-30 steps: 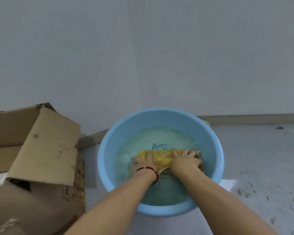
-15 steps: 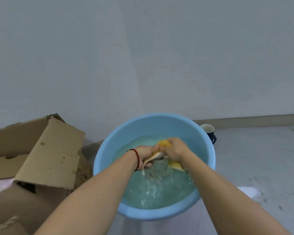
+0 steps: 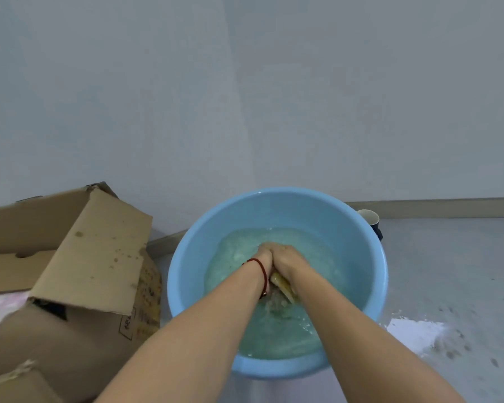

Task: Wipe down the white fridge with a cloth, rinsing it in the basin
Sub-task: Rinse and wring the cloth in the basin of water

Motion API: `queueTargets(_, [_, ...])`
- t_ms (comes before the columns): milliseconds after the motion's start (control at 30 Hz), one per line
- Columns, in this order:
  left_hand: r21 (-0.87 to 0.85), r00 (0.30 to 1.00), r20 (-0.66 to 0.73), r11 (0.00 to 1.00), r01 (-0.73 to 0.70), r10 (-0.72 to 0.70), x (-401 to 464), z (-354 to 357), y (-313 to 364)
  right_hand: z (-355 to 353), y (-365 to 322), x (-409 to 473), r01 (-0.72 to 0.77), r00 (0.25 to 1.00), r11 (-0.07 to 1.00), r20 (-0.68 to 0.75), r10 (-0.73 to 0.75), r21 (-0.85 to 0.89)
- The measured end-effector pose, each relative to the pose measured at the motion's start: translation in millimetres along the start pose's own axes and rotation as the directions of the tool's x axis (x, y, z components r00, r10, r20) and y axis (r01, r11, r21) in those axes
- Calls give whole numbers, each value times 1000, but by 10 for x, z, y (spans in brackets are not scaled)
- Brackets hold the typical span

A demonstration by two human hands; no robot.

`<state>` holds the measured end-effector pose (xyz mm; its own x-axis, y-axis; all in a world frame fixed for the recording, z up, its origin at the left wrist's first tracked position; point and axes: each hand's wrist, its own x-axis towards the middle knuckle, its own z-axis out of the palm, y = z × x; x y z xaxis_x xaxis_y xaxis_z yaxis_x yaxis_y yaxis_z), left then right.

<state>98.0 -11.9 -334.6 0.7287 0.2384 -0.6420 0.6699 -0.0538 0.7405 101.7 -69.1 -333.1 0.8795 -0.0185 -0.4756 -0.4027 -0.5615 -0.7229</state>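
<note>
Clasping together above the basin (image 3: 370,274), left hand (image 3: 263,257) and right hand (image 3: 285,258) squeezed the cloth (image 3: 284,287) (yellow end protruding beneath them).

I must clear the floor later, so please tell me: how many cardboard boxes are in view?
1. One open cardboard box stands left of the blue basin, by the wall. Its lower left runs out of frame, so more boxes may be hidden there.

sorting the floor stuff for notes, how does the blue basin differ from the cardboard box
The round blue plastic basin is smooth and holds soapy water; the brown cardboard box is angular, stained, its flap hanging open. The basin sits centre, the box to its left. Both rest on the floor near the wall.
</note>
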Motion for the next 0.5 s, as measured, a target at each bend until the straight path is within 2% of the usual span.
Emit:
queueTargets(67, [-102, 974, 226, 993, 56, -31, -18, -35, 27, -69, 32, -30, 32, 999, 996, -40, -29, 84])
queueTargets(100, [11, 994, 111, 1000, -2, 1, -71, -107, 95, -139, 38, -66, 59, 995, 995, -82, -52, 84])
queueTargets(133, [104, 996, 93, 995, -1, -9, -171, -179, 158, -216, 62, -70, 92, 990, 995, -110, -86, 50])
queueTargets(200, [184, 987, 137, 981, 63, -89, -187, -272, 191, -372, 80, -102, 176, 973, 972, -123, -195, -153])
queueTargets(233, [289, 977, 172, 955, 71, -125, -213, -353, 204, -443, 80, -129, 217, 961, 939, -113, -254, -266])
queueTargets(300, [351, 954, 253, 934, 62, -159, -298, -508, 219, -530, 74, -126, 262, 946, 852, -54, -320, -453])
queueTargets(367, [368, 937, 301, 928, 55, -175, -296, -648, 208, -569, 82, -139, 247, 948, 782, -26, -318, -573])
queueTargets(433, [418, 959, 215, 905, 80, -185, -274, -686, 177, -506, 159, -131, 124, 968, 747, -85, -236, -653])
queueTargets(500, [458, 978, 105, 882, 112, -179, -48, -668, 94, -355, 212, -149, 47, 988, 750, -82, -134, -660])
